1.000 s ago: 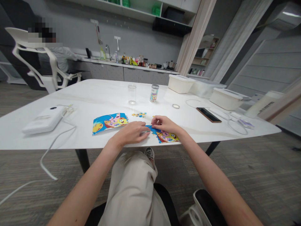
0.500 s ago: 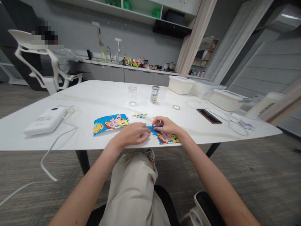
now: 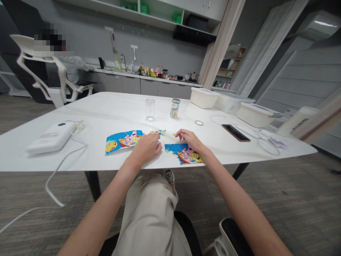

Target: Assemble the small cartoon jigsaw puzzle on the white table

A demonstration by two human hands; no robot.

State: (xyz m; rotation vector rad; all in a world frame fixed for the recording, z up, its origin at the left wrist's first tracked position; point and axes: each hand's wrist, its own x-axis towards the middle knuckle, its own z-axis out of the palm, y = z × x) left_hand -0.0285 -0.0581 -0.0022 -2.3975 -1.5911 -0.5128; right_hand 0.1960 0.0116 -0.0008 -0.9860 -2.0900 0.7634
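A partly joined cartoon jigsaw puzzle (image 3: 183,153) lies near the front edge of the white table (image 3: 112,110). To its left lies the colourful reference picture (image 3: 121,139). Several loose puzzle pieces (image 3: 157,132) sit just behind. My left hand (image 3: 147,146) rests between the picture and the puzzle, fingers curled toward the loose pieces; what they hold, if anything, is hidden. My right hand (image 3: 189,138) lies on the puzzle's far edge, fingertips reaching toward a small piece (image 3: 174,134), fingers loosely apart.
An empty clear tube (image 3: 150,108) and a printed tube (image 3: 174,107) stand mid-table, with a round lid (image 3: 198,122), a phone (image 3: 236,132), white containers (image 3: 204,96), cables and a white device (image 3: 50,137). A person sits in a white chair (image 3: 39,71) at far left.
Both hands moved away from the puzzle's left edge toward the loose pieces behind it; the left hand slid left and forward, uncovering the puzzle's blue corner.
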